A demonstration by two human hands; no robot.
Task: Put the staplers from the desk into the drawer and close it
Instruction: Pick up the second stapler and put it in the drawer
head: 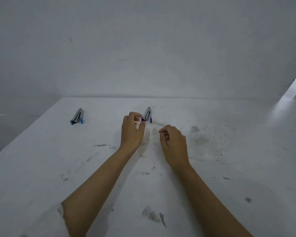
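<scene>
Two staplers lie on the white desk (41, 168) near its far edge. The stapler with blue ends (77, 116) lies at the far left, untouched. The stapler with purple ends (147, 114) lies near the middle. My left hand (132, 132) hovers just left of the purple stapler, fingers curled and apart, its fingertips close to the stapler's near end; whether they touch it I cannot tell. My right hand (174, 144) is lower right of that stapler, fingers loosely curled and holding nothing. No drawer is in view.
The desk top is scuffed with grey and brownish marks (152, 216). White walls close in behind and at the left. A bright gap (292, 89) shows at the far right. The desk's left edge (24, 129) runs diagonally.
</scene>
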